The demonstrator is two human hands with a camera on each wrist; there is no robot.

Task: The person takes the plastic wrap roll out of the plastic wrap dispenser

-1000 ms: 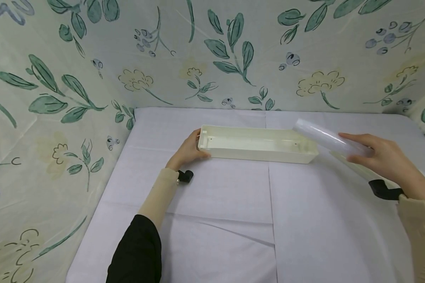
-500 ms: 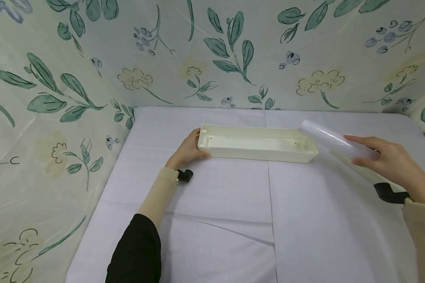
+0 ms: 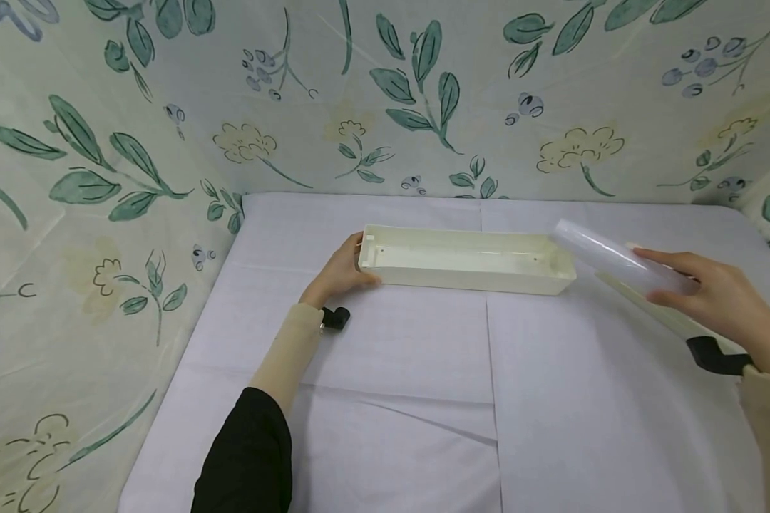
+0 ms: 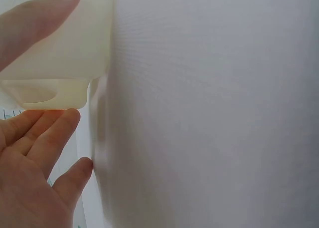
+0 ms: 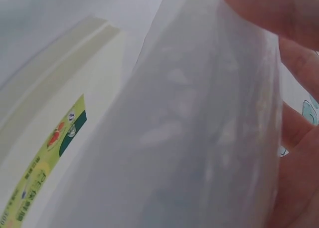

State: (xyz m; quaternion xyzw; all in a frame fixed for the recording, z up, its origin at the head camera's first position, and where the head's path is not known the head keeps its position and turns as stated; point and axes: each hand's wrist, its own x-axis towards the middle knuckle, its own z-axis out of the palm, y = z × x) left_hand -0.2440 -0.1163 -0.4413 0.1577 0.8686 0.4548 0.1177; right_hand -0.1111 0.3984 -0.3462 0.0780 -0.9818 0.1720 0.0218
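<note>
In the head view, a long cream plastic box [image 3: 468, 278] lies with its hollow side up on the white cloth. My left hand [image 3: 341, 272] holds its left end, thumb on the near wall and fingers round the end. The left wrist view shows the thumb and fingertips on either side of the box corner [image 4: 60, 53]. My right hand [image 3: 712, 292] grips a roll of cling film [image 3: 616, 253], tilted with its far end raised beside the box's right end. In the right wrist view the clear film roll [image 5: 169, 138] fills the middle.
A long cream cover [image 3: 654, 306] lies partly hidden under the right hand and roll. It bears a green and yellow printed label [image 5: 50, 163]. White cloth [image 3: 398, 427] covers the table, and a leaf-patterned curtain [image 3: 334, 100] hangs behind it.
My right hand has drifted slightly right and towards me with the roll, so the roll's far end covers less of the box. The left hand and box have stayed put.
</note>
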